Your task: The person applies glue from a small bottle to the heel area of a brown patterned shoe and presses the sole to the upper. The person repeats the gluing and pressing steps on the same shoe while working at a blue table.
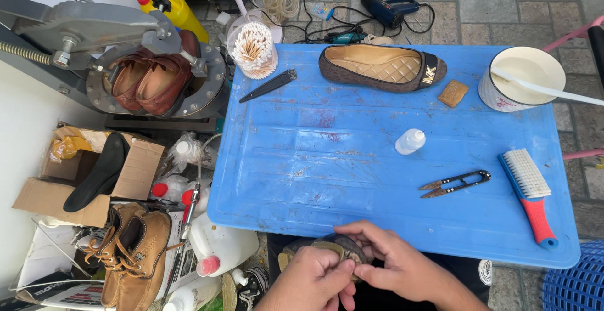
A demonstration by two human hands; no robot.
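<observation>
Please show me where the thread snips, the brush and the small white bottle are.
thread snips (454,184), head view, on the black handle.
brush (528,192), head view, between bristles and red handle.
small white bottle (409,141), head view, on its body.

tray (302,160) – blue plastic, scuffed, matt | flat shoe (381,67) at its far edge – quilted lining | snips (454,183) – metal blades

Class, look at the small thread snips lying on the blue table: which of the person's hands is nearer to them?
Right. The right hand lies below and slightly left of the thread snips; the left hand is farther left, beyond it.
</observation>
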